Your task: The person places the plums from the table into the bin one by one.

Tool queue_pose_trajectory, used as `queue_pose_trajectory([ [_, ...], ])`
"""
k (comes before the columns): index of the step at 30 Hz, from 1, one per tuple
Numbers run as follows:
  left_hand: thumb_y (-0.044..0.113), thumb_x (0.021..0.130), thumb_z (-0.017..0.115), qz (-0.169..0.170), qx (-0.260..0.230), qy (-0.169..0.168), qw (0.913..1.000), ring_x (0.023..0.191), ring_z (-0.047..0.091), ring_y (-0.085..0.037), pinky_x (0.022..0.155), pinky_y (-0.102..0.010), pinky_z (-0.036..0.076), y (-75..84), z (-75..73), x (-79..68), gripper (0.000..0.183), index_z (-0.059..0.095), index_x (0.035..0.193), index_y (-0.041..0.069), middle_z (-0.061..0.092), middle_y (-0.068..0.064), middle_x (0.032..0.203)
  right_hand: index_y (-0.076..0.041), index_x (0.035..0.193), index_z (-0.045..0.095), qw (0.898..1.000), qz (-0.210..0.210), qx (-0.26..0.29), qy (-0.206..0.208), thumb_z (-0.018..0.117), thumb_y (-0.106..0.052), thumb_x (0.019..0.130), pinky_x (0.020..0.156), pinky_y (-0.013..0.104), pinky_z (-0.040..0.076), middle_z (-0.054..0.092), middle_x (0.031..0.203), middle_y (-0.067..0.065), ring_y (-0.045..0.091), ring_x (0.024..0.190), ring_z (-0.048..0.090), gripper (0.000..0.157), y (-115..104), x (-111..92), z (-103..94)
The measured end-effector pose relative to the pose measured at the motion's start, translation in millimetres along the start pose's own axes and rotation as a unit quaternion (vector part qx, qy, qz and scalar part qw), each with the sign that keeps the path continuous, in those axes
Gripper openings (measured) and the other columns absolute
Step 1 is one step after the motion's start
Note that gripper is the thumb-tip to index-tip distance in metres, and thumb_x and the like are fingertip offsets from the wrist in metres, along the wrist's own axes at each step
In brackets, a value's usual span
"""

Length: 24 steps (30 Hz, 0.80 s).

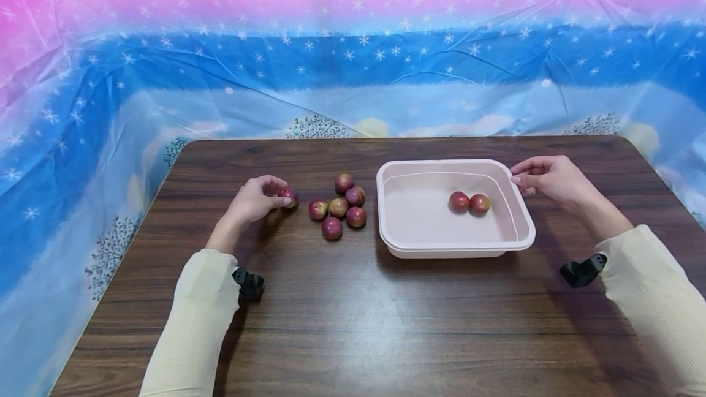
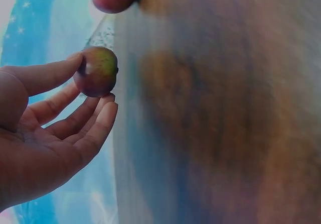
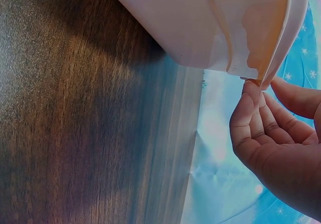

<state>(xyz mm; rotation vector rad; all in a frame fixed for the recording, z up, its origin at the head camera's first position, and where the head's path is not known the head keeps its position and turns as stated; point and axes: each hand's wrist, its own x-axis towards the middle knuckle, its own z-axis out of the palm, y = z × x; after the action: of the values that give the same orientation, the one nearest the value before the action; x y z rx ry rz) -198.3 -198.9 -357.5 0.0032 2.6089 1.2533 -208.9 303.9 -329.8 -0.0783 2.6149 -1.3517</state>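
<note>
My left hand point(image 1: 255, 200) pinches a purple-red passion fruit point(image 2: 98, 72) between thumb and fingertips, left of a loose group of others. A yellow-green patch shows on its skin in the left wrist view. My right hand point(image 1: 551, 179) grips the right rim of a pale pink plastic tub point(image 1: 419, 251), thumb on one side and curled fingers on the other. Inside the tub, toward its right, two passion fruits point(image 1: 459, 202) sit side by side. Between my left hand and the tub lies the group of several passion fruits point(image 1: 339, 207) on the table.
The dark wood-grain table point(image 1: 342, 311) has rounded far corners. Behind and beside it hangs a pink and blue snowflake cloth point(image 1: 331, 60). Black devices point(image 1: 583, 270) are worn at both wrists, by the cream sleeves point(image 1: 193, 317).
</note>
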Motion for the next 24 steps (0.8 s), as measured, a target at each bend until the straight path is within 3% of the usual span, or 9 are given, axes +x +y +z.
queue_pose_trajectory([
  [24,0.017,0.088,0.062,0.019,-0.002,0.015,0.9997,0.105,0.049,-0.028,0.085,-0.042,0.04,36.7,-9.0,-9.4,0.037,0.052,0.121,0.004,0.054,-0.015,0.116,0.012,0.114,0.051,1.0,0.001,-0.011,-0.007,0.058,-0.015,0.09,0.063,0.029,0.052,0.064,0.082,0.001,0.009,0.069,0.06,0.037,-0.2,-0.3,-0.7],
])
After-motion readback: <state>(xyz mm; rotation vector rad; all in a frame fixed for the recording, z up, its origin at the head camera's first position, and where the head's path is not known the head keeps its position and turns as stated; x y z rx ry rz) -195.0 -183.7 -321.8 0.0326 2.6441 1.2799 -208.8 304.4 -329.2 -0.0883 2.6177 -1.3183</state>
